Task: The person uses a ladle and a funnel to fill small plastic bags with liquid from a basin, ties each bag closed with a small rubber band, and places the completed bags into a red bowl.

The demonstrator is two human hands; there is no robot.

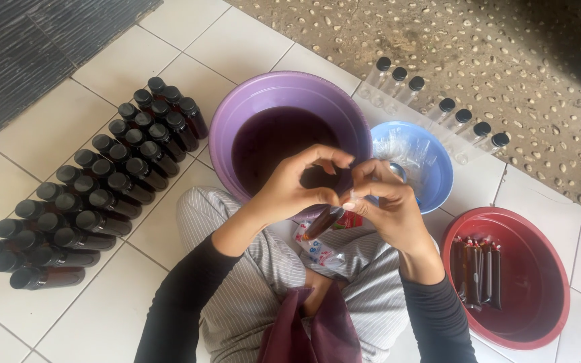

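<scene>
We take the purple basin (290,91) as our landmark; it stands on the white tiled floor (102,316) and holds dark liquid. To its left we note dark filled bottles (95,202) with black caps, lying side by side in a long slanting block on the tiles.

In front of the basin, over its near rim, our left hand (290,188) has its thumb and fingers closed together on the top of a narrow plastic pouch (322,222) of dark liquid. Our right hand (388,202), just beside the left and touching it at the fingertips, is pinched on the same pouch top. The pouch hangs slanting below both hands, above the striped trousers (257,269) and a printed wrapper (317,252) lying in the lap.

To the right of the basin, touching its rim, sits a blue bowl (438,175) with clear plastic inside. Behind that bowl we record a line of empty clear bottles (438,111) with black caps, at the edge of the pebbled ground. Further right and nearer to us, a red bowl (539,282) holds several filled dark pouches (479,272) lying side by side.
</scene>
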